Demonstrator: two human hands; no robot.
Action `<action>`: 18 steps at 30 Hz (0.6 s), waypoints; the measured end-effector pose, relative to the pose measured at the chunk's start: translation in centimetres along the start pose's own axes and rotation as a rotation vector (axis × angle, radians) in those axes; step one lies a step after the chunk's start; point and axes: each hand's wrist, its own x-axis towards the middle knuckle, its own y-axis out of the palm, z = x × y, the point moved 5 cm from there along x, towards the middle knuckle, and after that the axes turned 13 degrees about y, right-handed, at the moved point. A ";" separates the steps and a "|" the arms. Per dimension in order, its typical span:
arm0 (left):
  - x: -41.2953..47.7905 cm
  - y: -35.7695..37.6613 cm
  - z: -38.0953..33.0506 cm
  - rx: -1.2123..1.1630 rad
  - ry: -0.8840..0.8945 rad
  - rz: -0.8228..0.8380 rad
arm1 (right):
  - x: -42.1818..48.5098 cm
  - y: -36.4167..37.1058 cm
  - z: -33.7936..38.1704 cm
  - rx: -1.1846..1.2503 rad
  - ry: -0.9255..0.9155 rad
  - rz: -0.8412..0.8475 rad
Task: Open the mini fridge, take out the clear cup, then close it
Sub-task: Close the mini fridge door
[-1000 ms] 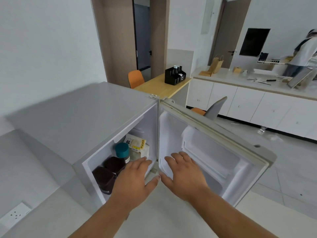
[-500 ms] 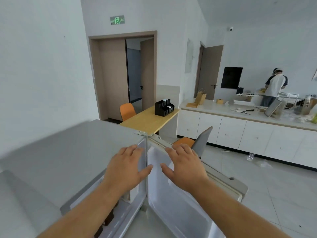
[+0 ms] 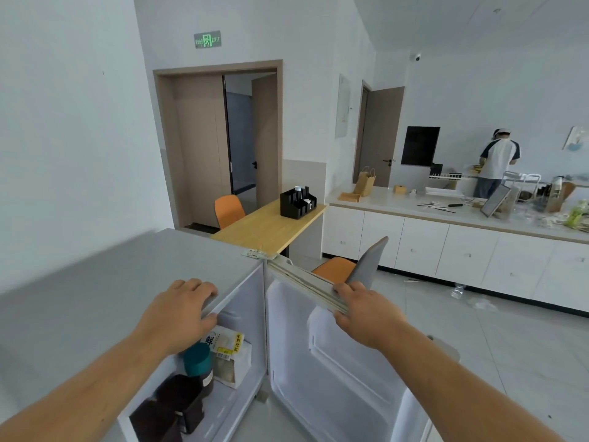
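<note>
The mini fridge [image 3: 95,301] stood open, its door [image 3: 334,362] swung wide to the right. The left hand [image 3: 178,317] rested on the front edge of the fridge top, fingers [image 3: 194,287] curled over the lip and thumb underneath. The right hand [image 3: 366,314] gripped the door's top edge, fingers [image 3: 349,288] wrapped over it.

Inside I could make out a teal-lidded jar [image 3: 199,365], a pale food packet [image 3: 229,355] behind it, and two dark containers [image 3: 178,406] nearer the front. No clear cup showed anywhere. It may have been deeper in, behind the left arm or below the frame; I could not tell.

The risk, to my eye, was that door. With the hand on its top edge, a push would shut the fridge before the cup came out. Reaching in blind past the crowded jars could also knock one off the shelf. The lower compartment and the door's bottom shelf were cut off from view.
</note>
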 end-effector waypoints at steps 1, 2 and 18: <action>-0.1 0.1 0.3 -0.056 -0.021 -0.021 | 0.1 0.1 -0.2 0.014 -0.008 -0.005; -0.2 0.1 0.5 -0.101 -0.045 -0.044 | 0.1 0.1 -0.3 0.028 -0.017 -0.015; 0.0 0.6 1.2 -0.151 -0.071 -0.133 | -2.3 -0.3 2.4 0.115 -0.002 -0.123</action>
